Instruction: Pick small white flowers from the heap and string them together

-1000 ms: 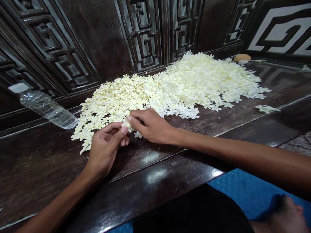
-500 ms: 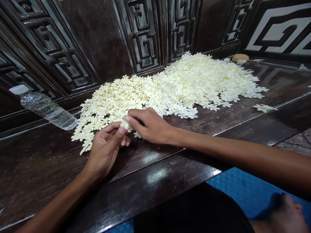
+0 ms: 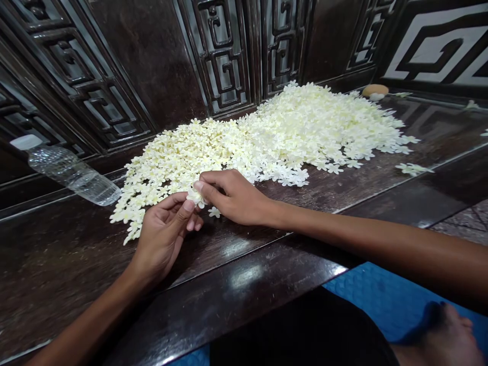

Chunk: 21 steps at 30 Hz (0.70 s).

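Observation:
Between my two hands is a small white artificial-looking flower [image 3: 196, 195], possibly more than one layered together. My left hand [image 3: 164, 229] pinches its lower left side between thumb and forefinger, the other fingers loosely curled. My right hand [image 3: 233, 197] comes in from the right and closes thumb and forefinger on its upper side. Right behind both hands spreads a large heap of white and pale-yellow flowers [image 3: 297, 127]. A single loose flower [image 3: 214, 212] lies on the wood just under my right hand.
A clear plastic bottle [image 3: 74, 170] with a white cap leans at the left of the heap. Dark carved wooden panels [image 3: 145, 56] stand behind the dark wooden bench [image 3: 49, 264]. A tan rounded object [image 3: 375, 91] sits far right. Below are a blue mat [image 3: 375, 295] and a bare foot [image 3: 446, 338].
Both hands keep almost the same pinch on the flower. A little more of the flower shows between the fingers, and the whole view has shifted very slightly.

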{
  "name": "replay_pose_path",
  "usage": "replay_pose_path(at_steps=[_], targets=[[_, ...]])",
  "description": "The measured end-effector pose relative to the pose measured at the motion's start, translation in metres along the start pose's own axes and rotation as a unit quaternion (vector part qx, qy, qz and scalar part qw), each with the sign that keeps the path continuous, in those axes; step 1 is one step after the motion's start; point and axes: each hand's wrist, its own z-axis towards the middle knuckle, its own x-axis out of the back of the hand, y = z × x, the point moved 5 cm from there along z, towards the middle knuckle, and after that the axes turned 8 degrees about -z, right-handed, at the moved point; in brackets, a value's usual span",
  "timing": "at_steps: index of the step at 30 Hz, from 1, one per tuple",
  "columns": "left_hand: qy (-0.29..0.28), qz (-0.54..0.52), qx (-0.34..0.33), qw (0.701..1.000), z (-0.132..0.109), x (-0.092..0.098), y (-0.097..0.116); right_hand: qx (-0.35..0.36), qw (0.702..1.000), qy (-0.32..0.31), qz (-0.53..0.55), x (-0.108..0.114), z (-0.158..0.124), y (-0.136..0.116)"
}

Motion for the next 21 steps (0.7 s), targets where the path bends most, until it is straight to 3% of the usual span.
replay_pose_path(at_steps=[10, 16, 21], targets=[[-0.002, 0.063, -0.013, 0.998, -0.001, 0.002, 0.006, -0.009, 0.999, -0.024, 0.03, -0.004, 0.001, 0.003], [0.028, 0.066, -0.008, 0.997, 0.002, 0.008, 0.003, -0.061, 0.997, -0.012, 0.045, 0.0, 0.003, 0.013], [0.051, 0.1, -0.002, 0.994, 0.004, 0.012, 0.001, -0.085, 0.995, 0.004, -0.051, 0.01, 0.003, 0.017]])
